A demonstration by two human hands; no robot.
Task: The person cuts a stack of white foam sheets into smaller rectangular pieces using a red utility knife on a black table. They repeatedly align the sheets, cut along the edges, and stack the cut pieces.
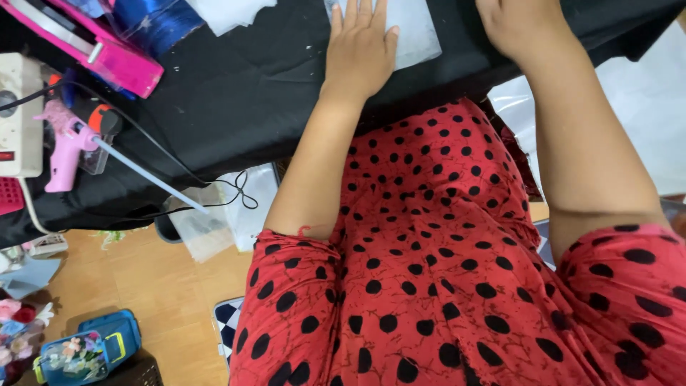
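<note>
You wear a red dress (429,271) dotted with black spots, and your left grip (359,50) lies on a pale white sheet (418,28) over the black cloth (243,93) covering the table. To your left sit a light pink glue gun (66,146) with an orange trigger, a hot-pink tape dispenser (107,50), and a blue box (100,350) on the tan wood floor (164,286).

bare black cloth (236,86) centre, glue gun (68,146) and cord (214,182) crowding left edge

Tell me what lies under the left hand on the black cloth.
Under the left hand lies a pale translucent sheet, flat on the black cloth. The palm covers its left part, so anything on that part cannot be seen.
</note>
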